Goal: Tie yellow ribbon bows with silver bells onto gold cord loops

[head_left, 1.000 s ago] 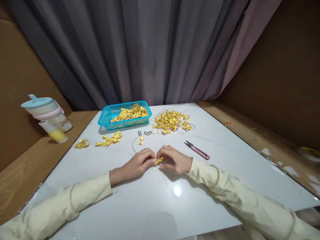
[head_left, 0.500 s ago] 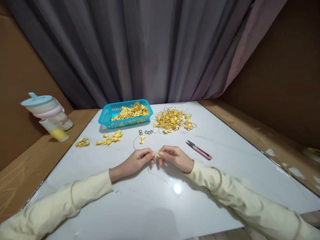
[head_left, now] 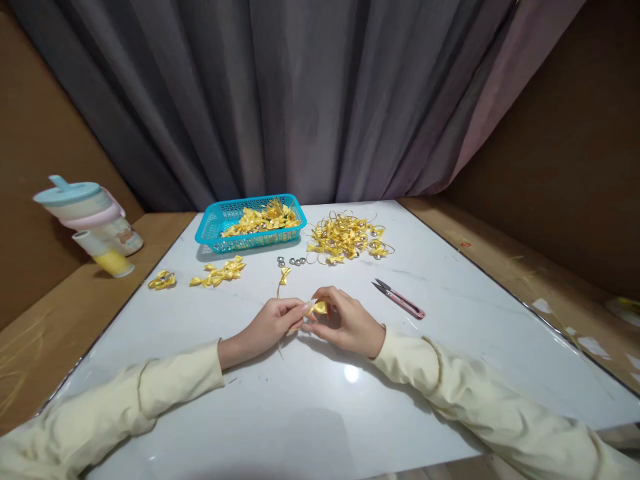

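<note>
Several stocks, one piece in hand.

- Table (head_left: 300, 400), far left: small heap of plain bows (head_left: 220, 272), judged not yet worked.
- Turquoise basket (head_left: 250, 241): bows with bells, judged finished.
- Left hand (head_left: 273, 325): fingers pressed together, pinching the piece's left end.
- Loose bells (head_left: 295, 261): behind the hands.
- Yellow ribbon bow (head_left: 320, 307): held just above mid-table, between both hands.
- Right hand (head_left: 345, 323): thumb and forefinger pinching it.
- Corded bow pile (head_left: 345, 239): behind.
- Thread snips (head_left: 399, 298): right, untouched.

The fingers hide any knot. The cord (head_left: 278, 345) is too fine to trace.
</note>
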`<move>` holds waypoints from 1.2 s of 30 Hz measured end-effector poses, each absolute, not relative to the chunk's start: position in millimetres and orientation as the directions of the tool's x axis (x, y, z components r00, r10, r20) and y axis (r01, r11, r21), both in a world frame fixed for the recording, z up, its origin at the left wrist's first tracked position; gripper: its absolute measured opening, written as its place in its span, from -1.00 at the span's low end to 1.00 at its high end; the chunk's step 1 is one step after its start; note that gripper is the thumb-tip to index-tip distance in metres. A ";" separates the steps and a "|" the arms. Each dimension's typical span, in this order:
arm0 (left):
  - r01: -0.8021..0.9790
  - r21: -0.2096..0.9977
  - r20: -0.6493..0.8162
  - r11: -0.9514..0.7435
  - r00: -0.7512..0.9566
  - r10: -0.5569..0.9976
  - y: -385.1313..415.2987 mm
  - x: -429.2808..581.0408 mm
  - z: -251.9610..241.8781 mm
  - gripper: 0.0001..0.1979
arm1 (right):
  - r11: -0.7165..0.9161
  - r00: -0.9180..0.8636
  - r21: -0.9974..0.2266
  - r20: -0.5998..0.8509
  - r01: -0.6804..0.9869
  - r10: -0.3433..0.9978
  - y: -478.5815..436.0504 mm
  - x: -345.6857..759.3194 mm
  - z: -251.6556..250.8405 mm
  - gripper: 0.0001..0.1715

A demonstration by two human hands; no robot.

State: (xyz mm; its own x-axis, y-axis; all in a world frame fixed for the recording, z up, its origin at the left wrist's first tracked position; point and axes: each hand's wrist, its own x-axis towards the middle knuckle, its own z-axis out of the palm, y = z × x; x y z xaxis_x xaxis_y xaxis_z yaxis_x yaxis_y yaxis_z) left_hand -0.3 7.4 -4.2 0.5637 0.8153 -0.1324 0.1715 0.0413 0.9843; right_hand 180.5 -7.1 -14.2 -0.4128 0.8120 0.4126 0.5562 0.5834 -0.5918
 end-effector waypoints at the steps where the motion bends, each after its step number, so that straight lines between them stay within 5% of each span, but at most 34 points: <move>1: 0.167 0.985 -0.134 0.046 0.565 0.814 7.6 -0.6 -4.5 -0.63 | 0.579 -0.411 -0.606 0.409 0.545 0.815 -7.2 180.7 -14.4 -0.57; 12: 0.224 0.971 -0.066 -0.087 0.597 0.799 8.8 -1.4 2.0 -0.62 | 0.454 -0.376 -0.819 0.320 0.352 0.869 -10.3 178.2 -13.8 -0.60; 19: 0.209 0.974 -0.071 -0.086 0.647 0.759 7.7 -3.0 3.2 -0.65 | 0.156 -0.470 -0.984 0.099 0.083 0.877 -2.3 184.2 -7.7 -0.62; 24: 0.169 0.984 -0.087 -0.056 0.729 0.679 10.4 -6.2 -1.9 -0.66 | -0.039 -0.489 -0.991 -0.096 0.127 0.867 2.8 187.1 1.4 -0.46; 36: 0.167 0.986 -0.145 0.011 0.822 0.551 9.7 -5.8 1.6 -0.72 | -0.227 -0.567 -0.971 -0.227 0.072 0.791 -2.8 176.9 4.1 -0.43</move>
